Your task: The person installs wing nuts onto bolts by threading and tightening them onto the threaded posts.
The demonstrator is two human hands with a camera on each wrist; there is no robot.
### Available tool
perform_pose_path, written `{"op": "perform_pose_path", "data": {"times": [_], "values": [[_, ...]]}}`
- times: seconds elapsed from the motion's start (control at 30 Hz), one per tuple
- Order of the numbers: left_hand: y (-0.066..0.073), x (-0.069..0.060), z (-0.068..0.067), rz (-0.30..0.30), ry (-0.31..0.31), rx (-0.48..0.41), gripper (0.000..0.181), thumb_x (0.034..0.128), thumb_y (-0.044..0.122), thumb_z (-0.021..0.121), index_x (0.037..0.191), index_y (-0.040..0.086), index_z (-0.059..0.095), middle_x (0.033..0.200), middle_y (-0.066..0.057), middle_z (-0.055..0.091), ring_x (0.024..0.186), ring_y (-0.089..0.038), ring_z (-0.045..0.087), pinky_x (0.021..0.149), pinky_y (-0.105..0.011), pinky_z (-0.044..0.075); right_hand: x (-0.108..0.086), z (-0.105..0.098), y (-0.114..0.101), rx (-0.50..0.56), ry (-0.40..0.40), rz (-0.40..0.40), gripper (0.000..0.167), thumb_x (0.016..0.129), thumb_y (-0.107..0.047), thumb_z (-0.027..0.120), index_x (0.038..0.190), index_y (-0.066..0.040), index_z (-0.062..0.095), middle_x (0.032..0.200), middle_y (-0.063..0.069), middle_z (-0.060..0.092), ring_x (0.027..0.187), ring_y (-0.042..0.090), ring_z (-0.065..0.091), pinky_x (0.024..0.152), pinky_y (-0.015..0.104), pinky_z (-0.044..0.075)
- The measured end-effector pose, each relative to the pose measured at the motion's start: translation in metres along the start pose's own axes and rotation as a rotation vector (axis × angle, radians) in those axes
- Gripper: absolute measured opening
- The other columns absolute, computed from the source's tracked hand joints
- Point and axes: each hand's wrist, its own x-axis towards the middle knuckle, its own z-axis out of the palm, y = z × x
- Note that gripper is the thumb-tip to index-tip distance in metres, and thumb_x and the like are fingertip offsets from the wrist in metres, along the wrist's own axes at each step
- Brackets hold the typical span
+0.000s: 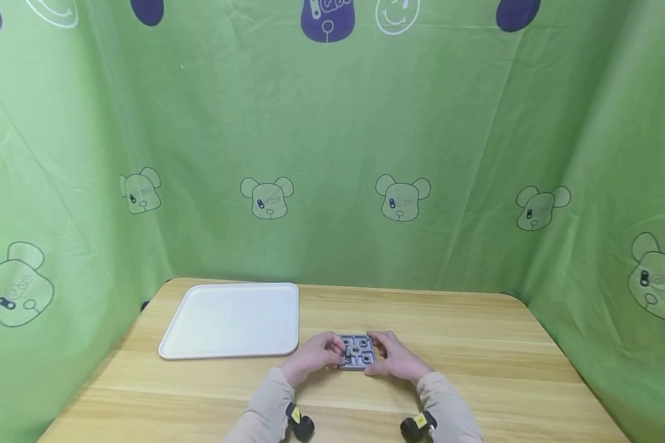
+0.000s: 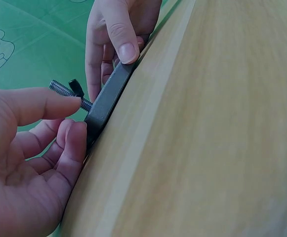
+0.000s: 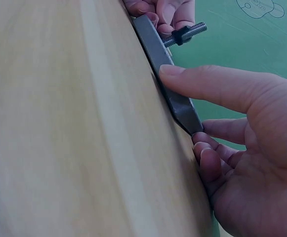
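Observation:
A square grey metal plate (image 1: 356, 363) with round recesses lies on the table between both hands. From its left part a threaded bolt (image 2: 59, 88) stands up, with a dark wing nut (image 3: 184, 35) on its shaft. My left hand (image 1: 317, 355) is at the plate's left edge; one digit touches the wing nut and the other fingers curl beside the plate. Gripping the plate's right side is my right hand (image 1: 396, 359), its thumb (image 3: 207, 81) pressed along the near edge and its fingers round the far side. The left fingertips partly hide the nut in the head view.
To the left, a white tray (image 1: 238, 352) lies flat at the back of the wooden table (image 1: 476, 344). Green printed curtains (image 1: 332, 123) hang behind and along both sides. Each wrist carries a small black camera (image 1: 303, 427).

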Motion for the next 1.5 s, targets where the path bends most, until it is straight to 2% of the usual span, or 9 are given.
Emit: {"op": "perform_pose_path", "data": {"times": [0.2, 0.37, 0.63, 0.77, 0.93, 1.1, 1.5], "values": [[0.0008, -0.0009, -0.0007, 0.011, -0.026, 0.000, 0.032, 0.0731, 0.003, 0.071, 0.103, -0.001, 0.062, 0.086, -0.001, 0.057, 0.077, -0.013, 0.054, 0.066, -0.022, 0.050, -0.0003, 0.0000, 0.0004, -0.001, -0.002, 0.002, 0.093, 0.068, -0.024, 0.084, 0.146, -0.003, 0.038, 0.127, 0.014, 0.048, 0.117, 0.028, 0.048, 0.104, 0.054, 0.040], [0.0012, -0.0013, 0.0008, 0.012, -0.009, 0.030, 0.025, 0.0813, 0.005, 0.068, 0.105, -0.001, 0.065, 0.088, -0.002, 0.058, 0.078, -0.012, 0.053, 0.068, -0.025, 0.051, -0.0003, -0.0008, 0.0005, -0.011, -0.005, -0.011, 0.092, 0.069, -0.022, 0.084, 0.145, -0.001, 0.038, 0.126, 0.016, 0.048, 0.116, 0.029, 0.049, 0.105, 0.056, 0.039], [-0.0007, -0.0007, 0.0008, 0.008, 0.007, 0.053, 0.022, 0.0897, 0.009, 0.062, 0.109, 0.000, 0.068, 0.106, -0.011, 0.065, 0.079, -0.013, 0.056, 0.068, -0.023, 0.050, -0.0001, -0.0018, 0.0001, -0.008, -0.006, -0.012, 0.092, 0.068, -0.021, 0.084, 0.146, 0.000, 0.038, 0.126, 0.016, 0.048, 0.116, 0.030, 0.050, 0.106, 0.057, 0.037], [-0.0014, 0.0003, 0.0017, 0.001, 0.016, 0.035, 0.021, 0.0890, 0.010, 0.063, 0.108, 0.001, 0.066, 0.097, -0.008, 0.063, 0.078, -0.013, 0.056, 0.067, -0.023, 0.051, 0.0000, -0.0018, 0.0003, -0.014, -0.005, -0.012, 0.092, 0.068, -0.021, 0.084, 0.146, 0.000, 0.038, 0.126, 0.016, 0.048, 0.116, 0.030, 0.050, 0.106, 0.057, 0.037], [-0.0006, 0.0004, 0.0025, -0.015, 0.034, 0.005, 0.016, 0.0837, 0.006, 0.065, 0.098, 0.001, 0.058, 0.085, -0.003, 0.055, 0.074, -0.014, 0.055, 0.067, -0.024, 0.052, 0.0001, -0.0015, 0.0006, -0.013, -0.006, -0.017, 0.092, 0.068, -0.021, 0.084, 0.145, 0.000, 0.038, 0.126, 0.017, 0.048, 0.114, 0.029, 0.050, 0.105, 0.057, 0.039], [-0.0006, 0.0005, 0.0025, -0.019, 0.037, 0.000, 0.015, 0.0821, 0.005, 0.066, 0.093, 0.003, 0.056, 0.084, -0.002, 0.054, 0.073, -0.014, 0.055, 0.067, -0.024, 0.051, 0.0000, -0.0014, 0.0006, -0.012, -0.007, -0.019, 0.091, 0.069, -0.021, 0.084, 0.145, 0.000, 0.038, 0.125, 0.016, 0.048, 0.113, 0.028, 0.050, 0.104, 0.055, 0.040], [0.0002, 0.0003, 0.0024, -0.019, 0.035, 0.005, 0.013, 0.0841, 0.007, 0.065, 0.094, 0.002, 0.059, 0.084, -0.001, 0.056, 0.074, -0.013, 0.055, 0.067, -0.024, 0.051, 0.0018, 0.0000, 0.0027, 0.013, -0.002, -0.007, 0.092, 0.068, -0.022, 0.084, 0.145, -0.001, 0.039, 0.124, 0.015, 0.048, 0.113, 0.027, 0.050, 0.103, 0.053, 0.041]]}}
